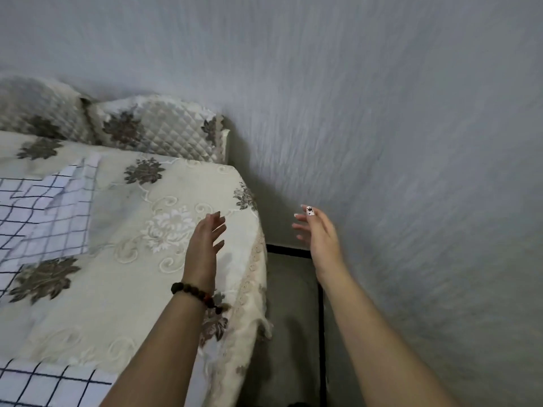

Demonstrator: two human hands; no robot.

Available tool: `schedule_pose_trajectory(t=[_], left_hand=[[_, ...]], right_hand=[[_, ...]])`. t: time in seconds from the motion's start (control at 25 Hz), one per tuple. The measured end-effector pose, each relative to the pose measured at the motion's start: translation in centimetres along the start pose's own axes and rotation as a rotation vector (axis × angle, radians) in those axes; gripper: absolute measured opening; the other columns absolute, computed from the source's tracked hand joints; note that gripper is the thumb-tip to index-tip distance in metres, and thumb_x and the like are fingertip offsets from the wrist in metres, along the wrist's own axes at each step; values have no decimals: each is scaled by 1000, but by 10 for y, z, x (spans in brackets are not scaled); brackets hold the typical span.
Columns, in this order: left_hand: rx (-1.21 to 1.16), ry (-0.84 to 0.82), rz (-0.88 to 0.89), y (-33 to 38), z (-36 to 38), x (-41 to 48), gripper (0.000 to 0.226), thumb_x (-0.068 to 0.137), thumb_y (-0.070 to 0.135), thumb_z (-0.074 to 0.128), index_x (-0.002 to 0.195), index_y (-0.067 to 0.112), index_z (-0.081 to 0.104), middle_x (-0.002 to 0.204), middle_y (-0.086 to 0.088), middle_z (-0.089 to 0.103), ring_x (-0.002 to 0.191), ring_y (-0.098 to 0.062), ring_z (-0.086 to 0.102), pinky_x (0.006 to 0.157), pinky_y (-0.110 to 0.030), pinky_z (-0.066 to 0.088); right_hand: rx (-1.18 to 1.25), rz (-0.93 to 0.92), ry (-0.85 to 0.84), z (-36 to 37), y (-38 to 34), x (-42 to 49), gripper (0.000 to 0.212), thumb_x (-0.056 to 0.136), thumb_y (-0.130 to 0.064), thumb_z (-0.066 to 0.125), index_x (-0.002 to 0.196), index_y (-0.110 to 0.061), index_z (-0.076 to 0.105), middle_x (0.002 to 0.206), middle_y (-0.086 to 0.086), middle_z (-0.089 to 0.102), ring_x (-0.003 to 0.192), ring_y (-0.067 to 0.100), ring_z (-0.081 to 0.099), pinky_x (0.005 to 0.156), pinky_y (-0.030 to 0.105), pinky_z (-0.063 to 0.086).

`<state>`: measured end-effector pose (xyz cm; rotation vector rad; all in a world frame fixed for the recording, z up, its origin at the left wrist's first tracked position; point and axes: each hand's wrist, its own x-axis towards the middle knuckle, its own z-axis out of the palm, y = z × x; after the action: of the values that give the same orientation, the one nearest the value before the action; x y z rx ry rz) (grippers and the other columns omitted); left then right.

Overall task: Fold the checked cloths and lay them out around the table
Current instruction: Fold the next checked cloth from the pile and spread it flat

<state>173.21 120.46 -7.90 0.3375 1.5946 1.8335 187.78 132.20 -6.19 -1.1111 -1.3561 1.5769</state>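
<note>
While both spread loosely and hold nothing, left grip (205, 239) over the table (132, 304) near its 3 o'clock edge, right grip (318, 230) beyond that edge, checked cloth (50, 212) at 9 o'clock.

- Single head-worn view, looking forward and down from above the table (141, 304) corner.
- Faces the grey wall (382, 113), close ahead; floor (291, 304) strip lower middle, table filling the left.
- Wide-angle, near; edges bent, some motion blur.
</note>
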Motion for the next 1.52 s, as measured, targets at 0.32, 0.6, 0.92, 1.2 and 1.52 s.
schedule_pose_trajectory(t=[0.32,0.6,0.92,1.2,1.52], left_hand=[[-112,514,61,34,-111,36,34,99,38,37,120,20,57,129,-1,58,120,-15,54,105,-42,40],[-263,1037,149,39,-150,69,36,97,38,44,119,16,61,122,-4,64,115,-16,58,103,-43,43],[-364,1336,229,55,-145,97,25,97,33,46,102,16,64,101,-1,67,93,-14,62,85,-30,48],[-66,1412,18,47,-194,124,42,90,20,60,131,16,50,123,0,58,111,-17,56,93,-37,48],[-56,1515,-80,24,-282,146,44,90,14,57,133,13,48,127,-3,56,113,-16,53,88,-28,43]], right_hand=[[-102,72,-508,173,9,61,24,97,-18,43,115,-14,58,102,3,63,90,18,63,83,34,47],[-150,153,-976,299,24,113,21,97,-17,43,113,-11,56,103,5,62,93,21,62,79,31,46],[-195,173,-1244,378,26,167,25,97,-15,44,116,-10,58,99,2,63,89,19,62,74,29,48],[-376,62,-1346,453,70,177,16,94,-14,50,107,-19,58,100,6,63,95,26,63,83,40,49],[-653,-545,-1647,552,141,90,37,86,-18,59,122,-13,56,114,3,56,107,18,51,86,25,38]])
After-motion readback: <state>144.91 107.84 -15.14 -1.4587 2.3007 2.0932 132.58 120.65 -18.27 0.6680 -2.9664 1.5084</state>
